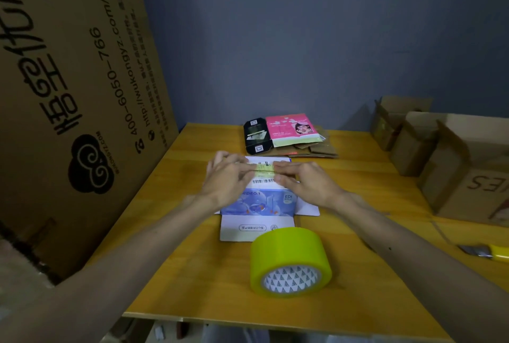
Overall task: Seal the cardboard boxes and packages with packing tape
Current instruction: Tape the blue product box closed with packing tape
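A small white and blue printed box (259, 205) lies flat in the middle of the wooden table (192, 273), its flaps spread. A strip of yellowish tape (265, 168) runs across its far part. My left hand (228, 177) and my right hand (305, 181) both rest on that strip, fingers stretched and pressing it down from either end. A thick roll of yellow-green packing tape (289, 261) stands on its edge just in front of the box, nearer to me, untouched.
Flattened cartons, one pink (292, 129) and one black (257, 137), lie stacked at the table's far side. Several open brown cardboard boxes (451, 166) line the right edge. A yellow-handled cutter (484, 252) lies at the right. A huge printed cardboard sheet (71, 100) leans at the left.
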